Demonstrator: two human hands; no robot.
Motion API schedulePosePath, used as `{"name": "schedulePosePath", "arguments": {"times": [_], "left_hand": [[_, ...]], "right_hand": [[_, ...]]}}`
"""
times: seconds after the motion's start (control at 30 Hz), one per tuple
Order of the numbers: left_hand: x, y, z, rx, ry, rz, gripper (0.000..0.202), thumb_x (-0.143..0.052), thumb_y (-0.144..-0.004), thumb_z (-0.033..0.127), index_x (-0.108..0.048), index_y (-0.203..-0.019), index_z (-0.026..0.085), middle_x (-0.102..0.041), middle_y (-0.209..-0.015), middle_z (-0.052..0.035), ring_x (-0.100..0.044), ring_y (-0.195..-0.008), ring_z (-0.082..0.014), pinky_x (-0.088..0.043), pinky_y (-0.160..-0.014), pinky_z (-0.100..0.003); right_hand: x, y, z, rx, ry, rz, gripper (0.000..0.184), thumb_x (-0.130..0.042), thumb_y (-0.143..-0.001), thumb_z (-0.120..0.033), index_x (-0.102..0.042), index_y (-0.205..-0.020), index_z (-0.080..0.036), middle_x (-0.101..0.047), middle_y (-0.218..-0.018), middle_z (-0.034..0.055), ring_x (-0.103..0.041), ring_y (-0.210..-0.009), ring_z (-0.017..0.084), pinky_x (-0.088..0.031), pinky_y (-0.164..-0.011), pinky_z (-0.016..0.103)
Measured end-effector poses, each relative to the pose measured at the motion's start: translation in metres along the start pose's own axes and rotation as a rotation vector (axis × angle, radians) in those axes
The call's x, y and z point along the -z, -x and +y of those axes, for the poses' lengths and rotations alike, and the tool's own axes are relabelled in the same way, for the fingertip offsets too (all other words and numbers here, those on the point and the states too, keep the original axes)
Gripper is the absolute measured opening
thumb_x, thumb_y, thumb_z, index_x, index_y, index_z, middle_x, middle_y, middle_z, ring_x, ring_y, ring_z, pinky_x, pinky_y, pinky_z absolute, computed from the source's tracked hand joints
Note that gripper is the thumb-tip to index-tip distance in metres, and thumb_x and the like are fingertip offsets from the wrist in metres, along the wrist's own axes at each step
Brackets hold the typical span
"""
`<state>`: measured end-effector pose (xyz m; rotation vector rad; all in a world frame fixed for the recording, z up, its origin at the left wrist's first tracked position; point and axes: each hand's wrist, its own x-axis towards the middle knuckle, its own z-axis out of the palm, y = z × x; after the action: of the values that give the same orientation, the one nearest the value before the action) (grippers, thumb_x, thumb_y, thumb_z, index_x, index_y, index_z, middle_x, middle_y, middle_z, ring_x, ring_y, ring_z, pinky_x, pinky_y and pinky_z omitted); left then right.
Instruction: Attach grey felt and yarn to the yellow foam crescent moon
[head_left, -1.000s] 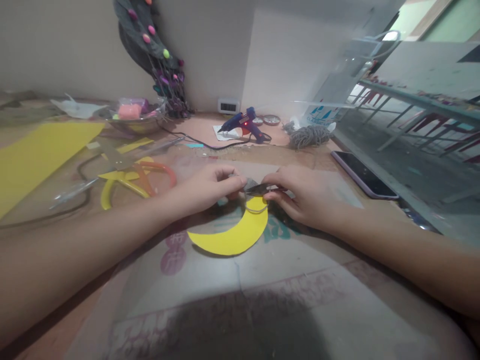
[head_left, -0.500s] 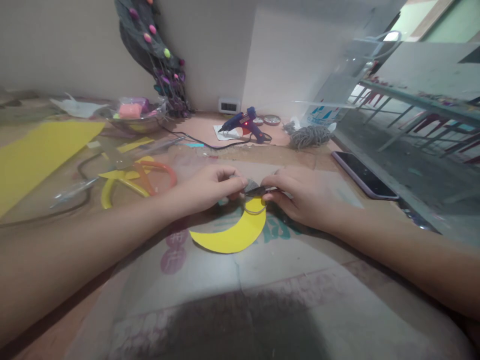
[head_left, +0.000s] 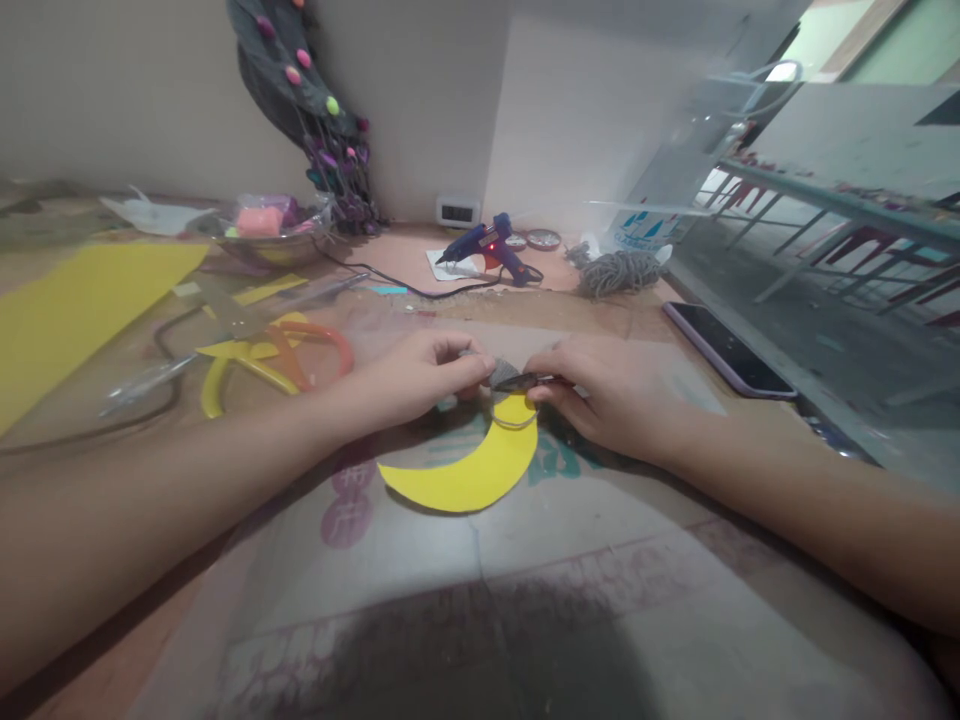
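Note:
A yellow crescent cutout (head_left: 480, 475) lies over the plastic sheet, its upper end wound with grey yarn (head_left: 505, 373). My left hand (head_left: 457, 372) pinches the wrapped tip between thumb and fingers. A loose loop of the yarn hangs across the yellow just below the winding. My right hand (head_left: 574, 385) is closed on a thin dark pointed tool (head_left: 521, 382), which looks like tweezers. The tool's tip touches the yarn at the edge of the wrapping. Fingers hide part of the tool and the crescent's far tip.
Scissors (head_left: 315, 345) and yellow paper (head_left: 97, 310) lie at left. At the back are a blue glue gun (head_left: 480, 243) with a cord, a grey yarn bundle (head_left: 619, 272) and a bowl (head_left: 270, 250). A phone (head_left: 727, 350) rests near the right edge.
The crescent has shifted slightly right and downward at its lower curve. The tool's tip has turned a little at the yarn; both hands keep their hold.

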<state>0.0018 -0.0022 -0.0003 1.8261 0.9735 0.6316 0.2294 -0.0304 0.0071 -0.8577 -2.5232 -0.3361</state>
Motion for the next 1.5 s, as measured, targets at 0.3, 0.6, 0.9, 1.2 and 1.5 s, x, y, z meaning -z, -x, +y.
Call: {"name": "schedulePosePath", "arguments": {"times": [0.3,0.6,0.9,1.2,1.5], "left_hand": [[-0.0001,0.001,0.0011,0.001,0.021,0.008,0.027,-0.054,-0.084,0.041,-0.06,-0.072,0.018,-0.059,-0.064,0.0013,-0.05,-0.056,-0.0104,-0.035,-0.05,-0.023],[0.0005,-0.0007,-0.0017,-0.01,-0.003,-0.011,0.027,-0.053,-0.086,0.04,-0.059,-0.073,0.017,-0.059,-0.065,0.0015,-0.052,-0.059,-0.0111,-0.036,-0.054,-0.024],[0.0014,-0.0025,-0.0033,-0.017,-0.029,-0.017,0.027,-0.053,-0.085,0.04,-0.059,-0.071,0.017,-0.06,-0.066,0.0008,-0.052,-0.061,-0.0119,-0.038,-0.057,-0.026],[0.0003,-0.0009,-0.0004,-0.031,-0.024,-0.022,0.027,-0.053,-0.086,0.038,-0.058,-0.07,0.017,-0.058,-0.064,0.0016,-0.05,-0.057,-0.0101,-0.035,-0.053,-0.023],[-0.0001,0.0005,0.002,-0.023,-0.026,-0.009,0.026,-0.052,-0.086,0.038,-0.058,-0.07,0.017,-0.058,-0.063,0.0029,-0.048,-0.054,-0.0088,-0.033,-0.049,-0.021]], "right_hand": [[0.0036,0.001,0.0005,0.001,-0.006,-0.01,0.028,-0.045,-0.095,-0.032,-0.064,-0.098,-0.011,-0.065,-0.075,0.008,-0.054,-0.067,0.018,-0.038,-0.061,0.028],[0.0024,-0.0021,-0.0013,0.052,0.074,0.002,0.026,-0.046,-0.096,-0.028,-0.065,-0.096,-0.011,-0.065,-0.073,0.0073,-0.055,-0.067,0.017,-0.038,-0.06,0.027],[0.0013,-0.0047,0.0,0.136,0.14,0.043,0.024,-0.048,-0.096,-0.025,-0.066,-0.091,-0.011,-0.064,-0.068,0.0052,-0.055,-0.062,0.017,-0.038,-0.058,0.029],[0.001,-0.0042,0.001,0.112,0.113,0.017,0.024,-0.045,-0.097,-0.025,-0.065,-0.09,-0.012,-0.063,-0.068,0.0046,-0.054,-0.062,0.016,-0.038,-0.058,0.028],[0.0037,0.0006,0.0002,0.018,0.03,-0.016,0.026,-0.044,-0.097,-0.03,-0.064,-0.095,-0.013,-0.064,-0.073,0.0068,-0.054,-0.065,0.017,-0.038,-0.059,0.028]]}}
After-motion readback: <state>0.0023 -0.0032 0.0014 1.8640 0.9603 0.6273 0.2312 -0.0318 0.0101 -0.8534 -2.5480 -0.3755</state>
